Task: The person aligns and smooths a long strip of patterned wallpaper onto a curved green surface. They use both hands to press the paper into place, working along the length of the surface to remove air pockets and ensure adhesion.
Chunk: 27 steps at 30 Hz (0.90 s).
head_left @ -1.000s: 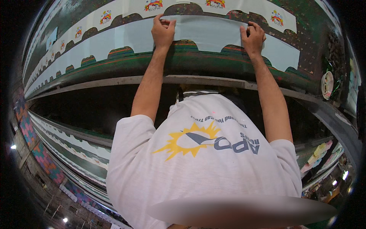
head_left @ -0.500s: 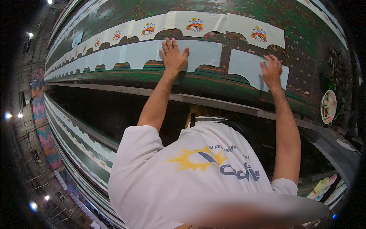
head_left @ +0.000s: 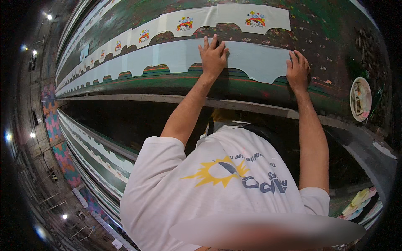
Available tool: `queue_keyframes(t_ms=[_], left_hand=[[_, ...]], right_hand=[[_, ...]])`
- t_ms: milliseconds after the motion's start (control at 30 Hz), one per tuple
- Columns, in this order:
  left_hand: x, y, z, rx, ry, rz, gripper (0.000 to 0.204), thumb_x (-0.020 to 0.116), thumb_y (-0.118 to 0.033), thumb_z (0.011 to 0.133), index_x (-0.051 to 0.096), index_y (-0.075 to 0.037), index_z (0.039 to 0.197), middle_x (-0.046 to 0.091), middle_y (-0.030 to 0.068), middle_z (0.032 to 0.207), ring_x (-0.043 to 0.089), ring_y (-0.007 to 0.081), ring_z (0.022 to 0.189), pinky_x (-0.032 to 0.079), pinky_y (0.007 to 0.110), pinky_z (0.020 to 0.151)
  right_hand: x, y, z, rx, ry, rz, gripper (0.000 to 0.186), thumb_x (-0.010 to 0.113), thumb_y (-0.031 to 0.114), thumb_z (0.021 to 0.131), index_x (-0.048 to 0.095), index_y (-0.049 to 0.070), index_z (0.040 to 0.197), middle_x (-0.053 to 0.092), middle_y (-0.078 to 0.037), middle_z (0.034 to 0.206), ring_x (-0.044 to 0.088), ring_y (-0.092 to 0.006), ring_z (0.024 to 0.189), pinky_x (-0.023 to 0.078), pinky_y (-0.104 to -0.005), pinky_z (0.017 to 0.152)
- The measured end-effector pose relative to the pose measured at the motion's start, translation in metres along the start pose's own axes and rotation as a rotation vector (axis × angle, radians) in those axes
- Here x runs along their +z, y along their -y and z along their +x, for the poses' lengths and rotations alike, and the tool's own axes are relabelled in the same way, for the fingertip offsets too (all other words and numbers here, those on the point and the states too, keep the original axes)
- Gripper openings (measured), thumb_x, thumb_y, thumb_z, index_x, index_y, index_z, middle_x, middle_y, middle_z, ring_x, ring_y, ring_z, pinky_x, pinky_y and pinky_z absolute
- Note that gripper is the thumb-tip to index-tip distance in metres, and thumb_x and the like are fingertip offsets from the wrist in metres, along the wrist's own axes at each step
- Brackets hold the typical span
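A pale blue cut fabric piece (head_left: 260,59) with curved notches lies flat on the long dark green table (head_left: 324,54). It meets the end of a row of like pale blue pieces (head_left: 178,53). My left hand (head_left: 213,58) rests with fingers spread near that join. At the piece's right edge, my right hand (head_left: 298,72) touches it with fingertips extended and thumb apart. Farther across the table runs a row of white pieces (head_left: 229,16), each printed with a small colourful cartoon picture (head_left: 255,19).
An oval whitish dish (head_left: 360,99) with small things in it stands near the table's right end. A ledge (head_left: 259,107) runs along the near side. Behind me at left is another long table (head_left: 96,146) with rows of pieces. Coloured cloths (head_left: 359,201) hang at lower right.
The gap between the last blue piece and its row has closed, with my right hand now at the piece's right edge. My left hand has moved right along the row. The view has shifted.
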<state>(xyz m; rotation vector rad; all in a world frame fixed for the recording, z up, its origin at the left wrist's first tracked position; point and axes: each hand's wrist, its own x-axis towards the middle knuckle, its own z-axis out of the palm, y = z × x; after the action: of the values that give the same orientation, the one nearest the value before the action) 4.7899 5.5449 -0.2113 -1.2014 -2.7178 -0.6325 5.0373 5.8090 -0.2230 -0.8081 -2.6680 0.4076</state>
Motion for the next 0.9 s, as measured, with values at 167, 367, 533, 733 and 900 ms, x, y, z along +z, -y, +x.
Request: queue_keyframes(t_ms=[167,367,533,733,900], left_hand=[[-0.003,-0.009,0.011,-0.039,-0.092,-0.156,0.017,0.08,-0.021,0.085,0.079,-0.008,0.097,0.067,0.013,0.13,0.053,0.0359,0.131,0.033,0.061,0.111],[-0.029,-0.028,0.015,-0.16,-0.066,-0.492,0.021,0.062,0.003,0.084,0.07,-0.003,0.104,0.075,0.0123,0.095,0.073,0.0228,0.086,0.057,0.035,0.081],[-0.061,-0.012,0.014,-0.257,-0.075,-0.56,0.026,0.064,-0.001,0.09,0.069,-0.004,0.116,0.075,0.0115,0.095,0.072,0.0192,0.084,0.057,0.034,0.078],[-0.066,0.039,0.011,-0.314,-0.035,-0.512,0.031,0.068,-0.008,0.093,0.071,-0.006,0.124,0.076,0.0085,0.092,0.071,0.0146,0.082,0.057,0.032,0.074],[-0.044,0.063,0.017,-0.299,-0.014,-0.596,0.031,0.072,-0.012,0.093,0.071,-0.007,0.124,0.076,0.0072,0.091,0.071,0.0136,0.083,0.057,0.03,0.073]], right_hand=[[-0.01,0.003,0.011,0.041,0.097,0.03,0.051,0.068,0.023,0.095,0.055,0.021,0.145,0.046,-0.01,0.147,0.043,-0.0382,0.134,0.038,-0.0562,0.111],[-0.029,-0.007,0.045,-0.016,0.279,0.0,0.054,0.075,0.019,0.09,0.06,0.029,0.14,0.041,-0.01,0.153,0.035,-0.0416,0.141,0.035,-0.0553,0.113],[-0.022,-0.016,0.053,-0.053,0.318,0.054,0.033,0.071,0.009,0.086,0.073,0.021,0.116,0.038,-0.009,0.158,0.032,-0.0418,0.143,0.04,-0.0525,0.111],[-0.004,-0.008,0.045,-0.026,0.215,0.218,0.023,0.072,0.014,0.084,0.077,0.022,0.105,0.04,-0.011,0.157,0.028,-0.039,0.146,0.023,-0.0576,0.12],[0.008,0.003,0.046,0.062,0.193,0.163,0.021,0.067,0.027,0.094,0.074,0.016,0.11,0.037,-0.008,0.158,0.024,-0.0411,0.145,0.027,-0.0586,0.117]])
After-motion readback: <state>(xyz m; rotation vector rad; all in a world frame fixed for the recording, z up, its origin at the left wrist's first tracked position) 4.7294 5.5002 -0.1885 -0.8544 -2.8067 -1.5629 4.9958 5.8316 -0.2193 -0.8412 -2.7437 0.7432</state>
